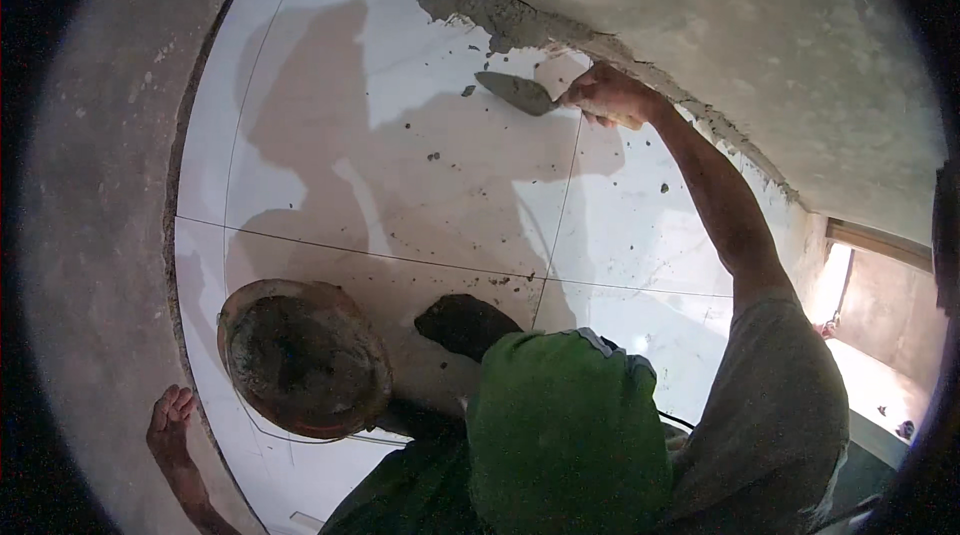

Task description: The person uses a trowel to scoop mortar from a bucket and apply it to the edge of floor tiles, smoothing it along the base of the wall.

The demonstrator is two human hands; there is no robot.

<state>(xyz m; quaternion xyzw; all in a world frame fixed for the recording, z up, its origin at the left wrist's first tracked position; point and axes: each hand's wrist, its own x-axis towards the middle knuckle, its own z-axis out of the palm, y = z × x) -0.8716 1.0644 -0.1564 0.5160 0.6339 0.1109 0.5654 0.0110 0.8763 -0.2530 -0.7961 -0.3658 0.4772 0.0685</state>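
Observation:
My right hand (610,95) is closed round the handle of a pointing trowel (517,92), at the far side of the floor by the wall. The trowel's grey blade points left, above the white tiles (440,225). Just beyond it, wet grey mortar (500,20) lies along the joint where wall and floor meet. My left hand (172,420) is at the left wall, with its fingers loosely bent and nothing in them. Whether it touches the wall I cannot tell. A round, mortar-stained basin (305,360) stands near it, with dark residue inside.
Bare plastered walls (95,195) border the tiles on the left and far sides. Small mortar crumbs (433,156) are scattered over the floor. My dark-covered foot (465,325) is beside the basin. A bright opening (832,285) shows at the right.

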